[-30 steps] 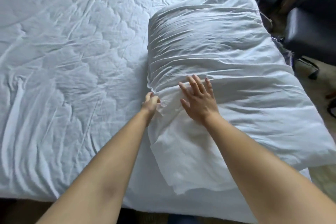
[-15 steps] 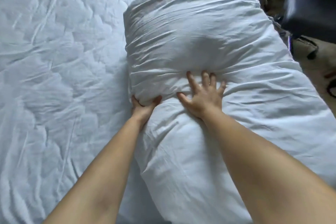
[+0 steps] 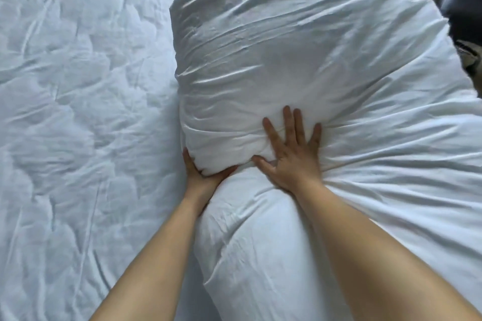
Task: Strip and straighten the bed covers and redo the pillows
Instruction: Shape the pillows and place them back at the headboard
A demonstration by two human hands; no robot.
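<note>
Your right hand [image 3: 292,156] presses flat, fingers spread, on the white pillow [image 3: 300,60] lying on the bed [image 3: 78,112]; your left hand [image 3: 202,173] cups its near corner. It looks soft and light (slack case), so grip the corners.

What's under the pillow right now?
The pillow lies on the wrinkled white bed cover. Anything beneath it is hidden. The right hand presses on top.

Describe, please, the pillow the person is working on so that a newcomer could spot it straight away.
Start from the wide white bed sheet covering the left of the view. On its right side lies the pillow, a plump white bundle in a creased case. Unlike the flat sheet, it bulges upward, with the right hand pressing flat on it and the left hand cupping its near left corner.
</note>
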